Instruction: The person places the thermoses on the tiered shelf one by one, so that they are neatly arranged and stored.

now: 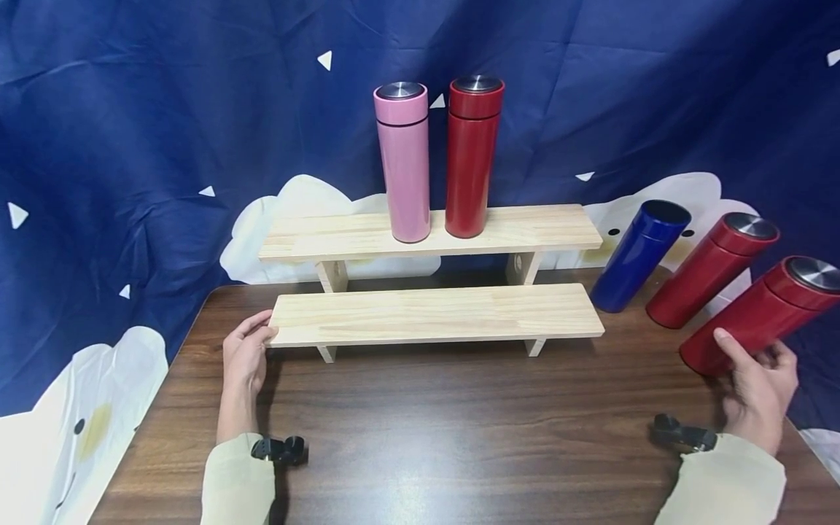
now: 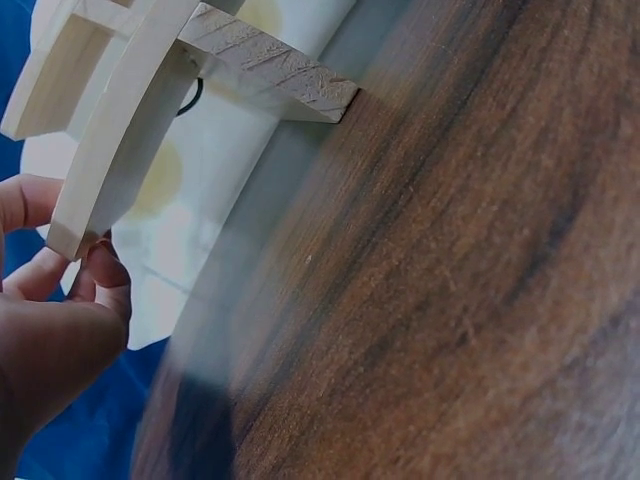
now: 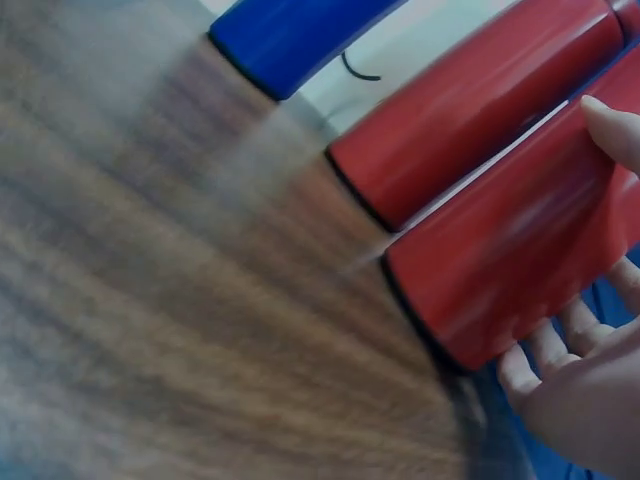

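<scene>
My left hand (image 1: 243, 361) pinches the left end of the lower board (image 1: 433, 317) of a two-tier wooden stand, thumb below and fingers at the edge in the left wrist view. At the right, my right hand (image 1: 761, 390) holds the lower part of the nearest red thermos bottle (image 1: 741, 328), thumb on one side and fingers on the other in the right wrist view. Beside it stands a second red thermos bottle (image 1: 709, 273), then a blue thermos bottle (image 1: 630, 262). A pink thermos bottle (image 1: 405, 182) and another red one (image 1: 469, 175) stand upright on the upper board (image 1: 315, 233).
The stand rests on a dark wood-grain table (image 1: 459, 415). Behind it hangs a blue cloth (image 1: 164, 131) with white shapes, which also shows past the table's left and right edges. Each wrist wears a small black camera (image 1: 282, 450).
</scene>
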`<state>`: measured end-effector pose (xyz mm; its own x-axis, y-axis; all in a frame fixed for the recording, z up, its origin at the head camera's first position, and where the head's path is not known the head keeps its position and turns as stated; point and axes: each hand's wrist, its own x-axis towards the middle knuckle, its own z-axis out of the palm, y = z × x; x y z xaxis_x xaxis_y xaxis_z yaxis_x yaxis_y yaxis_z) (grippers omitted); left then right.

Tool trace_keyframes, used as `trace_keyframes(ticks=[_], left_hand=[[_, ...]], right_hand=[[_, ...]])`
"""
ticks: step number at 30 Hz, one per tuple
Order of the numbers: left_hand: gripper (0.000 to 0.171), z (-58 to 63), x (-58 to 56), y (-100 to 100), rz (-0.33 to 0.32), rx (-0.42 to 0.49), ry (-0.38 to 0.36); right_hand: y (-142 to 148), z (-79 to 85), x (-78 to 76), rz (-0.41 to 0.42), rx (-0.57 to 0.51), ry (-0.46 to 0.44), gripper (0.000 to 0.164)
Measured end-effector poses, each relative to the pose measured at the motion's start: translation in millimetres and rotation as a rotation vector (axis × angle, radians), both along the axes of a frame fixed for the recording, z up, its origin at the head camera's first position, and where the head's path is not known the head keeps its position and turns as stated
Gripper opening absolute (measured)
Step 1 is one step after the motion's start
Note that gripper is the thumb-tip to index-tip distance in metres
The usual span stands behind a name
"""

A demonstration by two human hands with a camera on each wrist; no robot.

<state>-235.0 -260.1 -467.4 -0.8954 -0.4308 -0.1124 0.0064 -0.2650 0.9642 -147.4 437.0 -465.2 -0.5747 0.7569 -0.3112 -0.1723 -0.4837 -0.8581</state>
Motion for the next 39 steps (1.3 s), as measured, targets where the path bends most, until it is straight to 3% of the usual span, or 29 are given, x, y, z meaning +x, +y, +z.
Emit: trace_keyframes(ticks=[3, 9, 12, 31, 39], left_hand=[[0.034, -0.1, 0.4, 0, -0.002, 0.001, -0.002], [0.034, -0.1, 0.8, 0, -0.001, 0.001, 0.001], [0.034, 0.0, 0.1, 0, 0.0, 0.014, 0.008], [0.035, -3.2, 1.1, -1, -0.02, 0.031, 0.039], [0.035, -2.8, 0.6, -2, -0.02, 0.036, 0.031]], right_hand=[[0, -4.2, -0.1, 0.015, -0.008, -0.019, 0.081], [-2, -8.2, -2.2, 0.039, 0.109, -0.169, 0.092], [-2, -9.2, -3.4, 0.044, 0.146, -0.191, 0.096], [-2, -12.9, 0.7, 0.039, 0.2, -0.23, 0.095], [-7, -7.3, 0.2, 0.012, 0.217, -0.149, 0.085]])
